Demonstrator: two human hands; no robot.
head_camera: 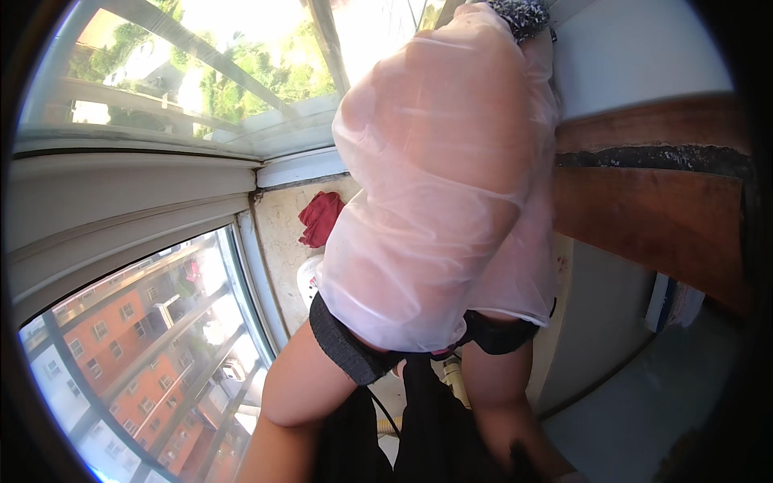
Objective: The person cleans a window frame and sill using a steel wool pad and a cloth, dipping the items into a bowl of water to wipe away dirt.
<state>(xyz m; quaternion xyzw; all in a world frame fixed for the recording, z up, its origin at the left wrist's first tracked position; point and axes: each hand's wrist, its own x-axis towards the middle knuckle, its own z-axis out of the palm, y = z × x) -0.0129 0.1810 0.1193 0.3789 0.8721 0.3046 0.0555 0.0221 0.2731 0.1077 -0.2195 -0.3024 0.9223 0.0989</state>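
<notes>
Neither my left hand nor my right hand can be made out. A sheer white top (416, 241) fills the middle of the view, above dark shorts (350, 347) and two bare legs (290, 392). Whether this body is mine or another person's, I cannot tell. Dark cloth (429, 422) hangs between the legs. A small bit of skin shows beside it, too hidden to name. Left of the top lies a crumpled dark red cloth (321, 218) on a pale surface, with part of a white object with holes (307, 281) below it. Speckled dark material (522, 18) shows at the top.
Barred windows meet at a corner, their frame (302, 166) bordering the pale surface (278, 241). Reddish-brown boards (652, 211) stand at the right beside a grey panel (598, 314). A yellowish corrugated hose (456, 383) and a thin dark cable (383, 410) run low between the legs.
</notes>
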